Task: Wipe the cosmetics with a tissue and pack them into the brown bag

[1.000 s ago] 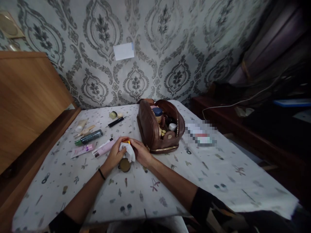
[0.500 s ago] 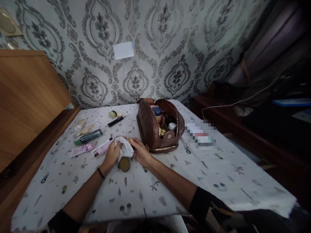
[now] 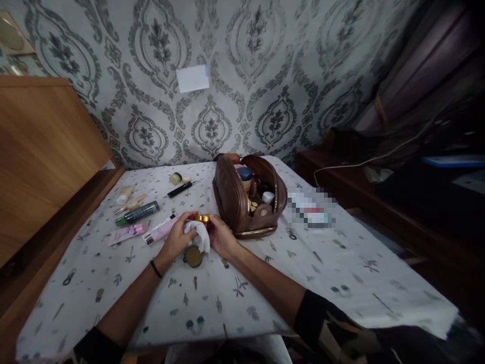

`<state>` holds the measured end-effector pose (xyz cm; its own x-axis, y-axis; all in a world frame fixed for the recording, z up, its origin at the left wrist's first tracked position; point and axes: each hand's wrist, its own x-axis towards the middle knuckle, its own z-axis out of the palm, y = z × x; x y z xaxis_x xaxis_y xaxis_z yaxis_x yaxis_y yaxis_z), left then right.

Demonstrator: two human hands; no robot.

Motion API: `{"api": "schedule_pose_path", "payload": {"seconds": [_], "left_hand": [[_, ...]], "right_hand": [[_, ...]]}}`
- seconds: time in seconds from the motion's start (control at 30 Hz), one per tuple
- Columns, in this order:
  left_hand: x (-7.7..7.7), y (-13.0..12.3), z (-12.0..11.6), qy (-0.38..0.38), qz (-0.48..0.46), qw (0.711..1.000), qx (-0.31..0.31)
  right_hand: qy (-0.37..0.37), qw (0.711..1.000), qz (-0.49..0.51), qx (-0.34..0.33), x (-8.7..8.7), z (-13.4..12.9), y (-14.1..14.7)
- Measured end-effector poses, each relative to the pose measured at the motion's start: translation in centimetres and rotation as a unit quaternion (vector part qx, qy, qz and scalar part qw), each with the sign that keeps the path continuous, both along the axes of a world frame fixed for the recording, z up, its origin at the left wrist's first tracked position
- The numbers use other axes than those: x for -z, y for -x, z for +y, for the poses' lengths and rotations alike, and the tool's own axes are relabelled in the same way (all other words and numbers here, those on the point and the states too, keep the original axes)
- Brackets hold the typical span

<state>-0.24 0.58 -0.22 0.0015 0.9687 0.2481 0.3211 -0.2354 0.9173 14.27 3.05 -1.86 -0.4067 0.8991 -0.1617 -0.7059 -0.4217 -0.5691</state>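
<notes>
Left of the brown bag, a round item lay nearest; just beyond, the left hand pinched white cloth beside a gold container, which the right hand grasped; a steady hold and light cloth pressure seemed best; farther back, left of the bag, lay a black pen.

A brown leather bag stands open on the cloth-covered table; to its left lie two pink tubes, a green-capped bottle, a slim black stick. A brownish disc lies nearer the front.
</notes>
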Motion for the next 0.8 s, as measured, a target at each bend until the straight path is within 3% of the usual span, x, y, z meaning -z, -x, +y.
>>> {"api": "schedule_pose_path", "payload": {"seconds": [0.27,0.57,0.8], "left_hand": [[-0.1,0.0,-0.4,-0.021,0.012,1.0,-0.002],[0.0,0.1,0.0,0.007,-0.07,0.996,-0.047],[-0.4,0.2,0.0,0.028,-0.051,0.998,-0.019]], "right_hand": [[-0.035,0.999,-0.028,-0.022,-0.8,-0.6,-0.1],[-0.065,0.997,-0.044,-0.029,-1.4,-1.1,-0.2],[-0.008,0.999,-0.029,-0.014,-0.7,-0.4,-0.1]]}}
